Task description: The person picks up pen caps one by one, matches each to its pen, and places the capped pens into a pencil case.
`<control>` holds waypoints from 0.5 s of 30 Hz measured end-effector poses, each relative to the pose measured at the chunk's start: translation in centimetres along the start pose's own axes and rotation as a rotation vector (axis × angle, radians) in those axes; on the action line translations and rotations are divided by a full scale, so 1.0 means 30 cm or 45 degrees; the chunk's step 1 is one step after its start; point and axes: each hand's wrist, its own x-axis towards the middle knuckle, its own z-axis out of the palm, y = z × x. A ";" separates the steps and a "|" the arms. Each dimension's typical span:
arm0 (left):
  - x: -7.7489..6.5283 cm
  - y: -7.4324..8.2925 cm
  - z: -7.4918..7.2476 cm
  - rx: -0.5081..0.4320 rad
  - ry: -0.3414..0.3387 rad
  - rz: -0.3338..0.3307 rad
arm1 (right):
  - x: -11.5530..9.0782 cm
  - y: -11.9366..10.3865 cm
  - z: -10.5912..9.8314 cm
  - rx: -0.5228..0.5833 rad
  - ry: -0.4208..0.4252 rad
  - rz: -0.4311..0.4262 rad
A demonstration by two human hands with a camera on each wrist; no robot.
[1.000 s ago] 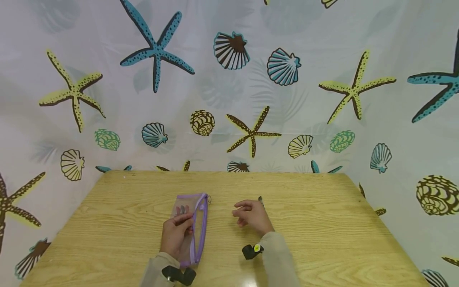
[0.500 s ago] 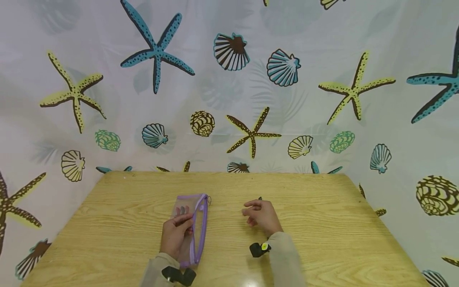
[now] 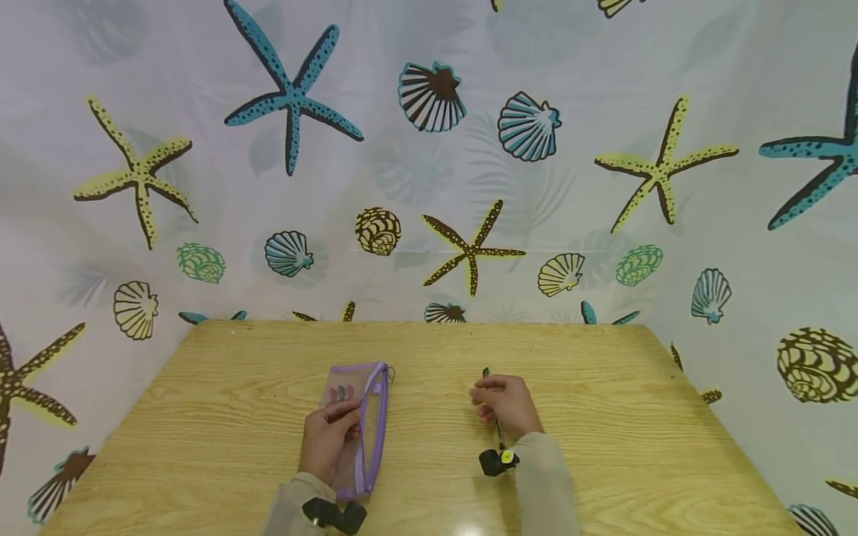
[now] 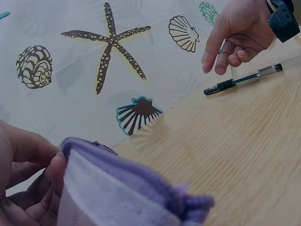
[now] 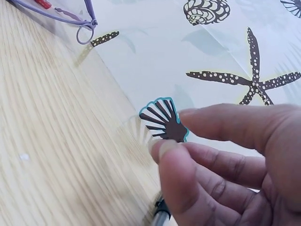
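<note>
My left hand (image 3: pixel 326 439) pinches the edge of a see-through mesh pencil pouch (image 3: pixel 350 374) with purple trim, left of centre on the table. The pouch's mouth gapes along its purple zipper (image 4: pixel 136 172). A few small slim things (image 3: pixel 340 391) show through the mesh, one of them red in the right wrist view. Over to the right, my right hand (image 3: pixel 511 406) is above a clear-barrelled pen (image 4: pixel 242 81) with a black cap, which lies on the table. Its fingers are loosely bent and hold nothing. In the head view that hand covers the pen's middle.
The wood-grain table (image 3: pixel 623 417) reaches back to a pale cloth (image 3: pixel 375 164) printed with starfish and shells, which also hangs at both sides. A ring pull (image 5: pixel 85 35) sticks out at the pouch's far corner. Black camera mounts (image 3: pixel 496 461) sit on both wrists.
My right hand has moved to the right, over the pen, and more of the pen's near end shows beneath it. The left hand and the pouch have stayed put.
</note>
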 end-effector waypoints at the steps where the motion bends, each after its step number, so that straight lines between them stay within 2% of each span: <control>1: 0.000 0.000 0.000 0.001 0.000 -0.001 | 0.001 0.001 -0.004 0.005 0.008 0.005; 15: 0.005 -0.005 -0.001 -0.007 -0.011 0.013 | -0.002 0.020 -0.057 -0.037 0.149 0.077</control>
